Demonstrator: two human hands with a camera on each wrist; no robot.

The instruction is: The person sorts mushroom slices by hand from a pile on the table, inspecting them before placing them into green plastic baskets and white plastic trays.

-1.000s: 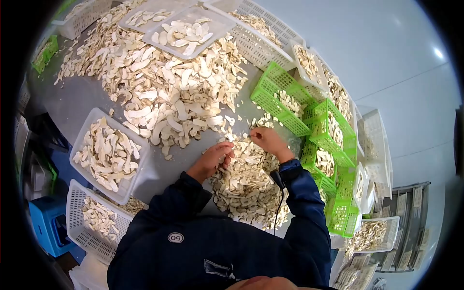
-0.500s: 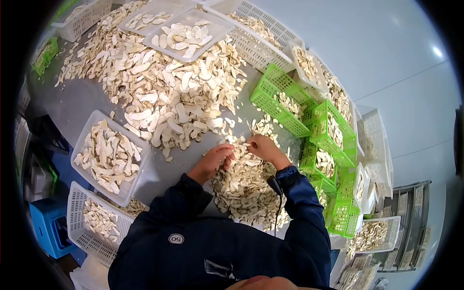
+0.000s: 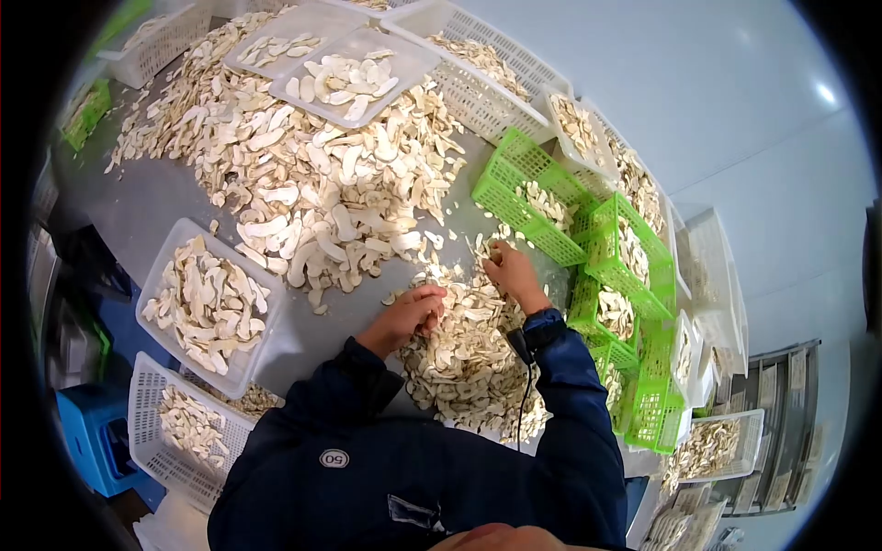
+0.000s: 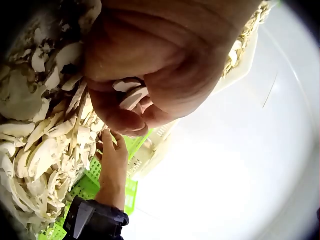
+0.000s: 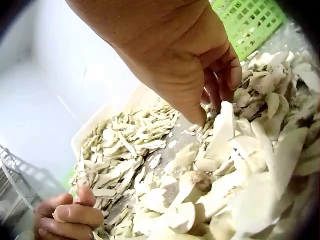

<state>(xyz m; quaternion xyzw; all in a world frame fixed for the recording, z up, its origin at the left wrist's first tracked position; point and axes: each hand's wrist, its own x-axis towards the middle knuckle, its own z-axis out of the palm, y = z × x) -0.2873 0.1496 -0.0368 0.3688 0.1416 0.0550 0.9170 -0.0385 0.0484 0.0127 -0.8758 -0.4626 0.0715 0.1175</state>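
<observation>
In the head view, dried mushroom slices (image 3: 469, 367) lie heaped in front of the person. Over the heap's left side is the left hand (image 3: 411, 317), its fingers curled. The left wrist view shows small mushroom slices (image 4: 132, 95) held within those fingers. Farther out, at the heap's far right part, the right hand (image 3: 513, 274) reaches down with bent fingers. In the right wrist view its thumb and fingertips (image 5: 225, 87) are right at the slices, slightly apart, with no slice visible between them.
A larger mound of mushroom slices (image 3: 312, 184) spreads across the table beyond. Green baskets (image 3: 533, 197) line the right side, with white baskets (image 3: 469, 87) behind. A clear tray of slices (image 3: 253, 354) stands on the left. Two trays rest on the mound.
The right hand drew in beside the left hand, then moved back out to the far right part of the heap. The left hand has barely moved.
</observation>
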